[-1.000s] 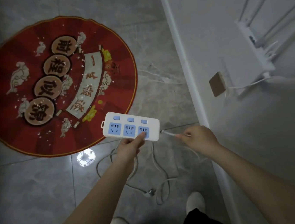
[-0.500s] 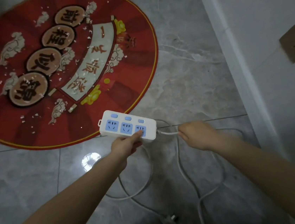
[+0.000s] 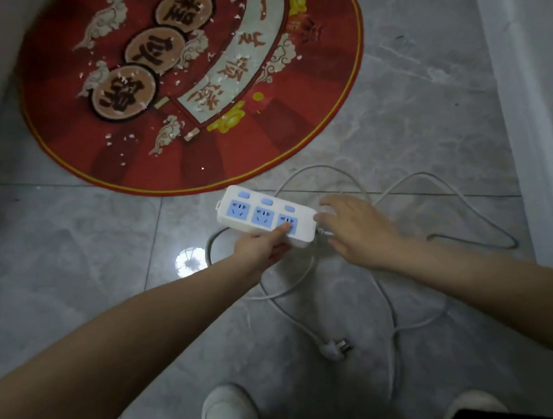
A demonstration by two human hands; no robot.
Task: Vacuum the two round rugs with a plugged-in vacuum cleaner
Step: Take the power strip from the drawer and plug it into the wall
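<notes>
The left hand [image 3: 261,247] grips the white power strip [image 3: 266,216] near its cord end, thumb lying across the blue socket closest to the cord and the other fingers curled underneath. The right hand [image 3: 356,226] hovers at 3 o'clock of the strip with its fingers spread and straight, its fingertips [image 3: 323,204] at the strip's end; whether they touch it cannot be told. The strip's white cord [image 3: 387,303] loops loosely over the grey tiled floor [image 3: 68,267], and its plug [image 3: 334,350] lies unplugged at 6 o'clock of the strip. One round red rug [image 3: 292,121], strewn with small white scraps [image 3: 180,72], lies on the floor at 12 o'clock of the strip, its yellow-edged rim just beside it. Two white shoes [image 3: 228,418] stand at 6 o'clock, and a white baseboard [image 3: 526,112] runs along at 3 o'clock.
</notes>
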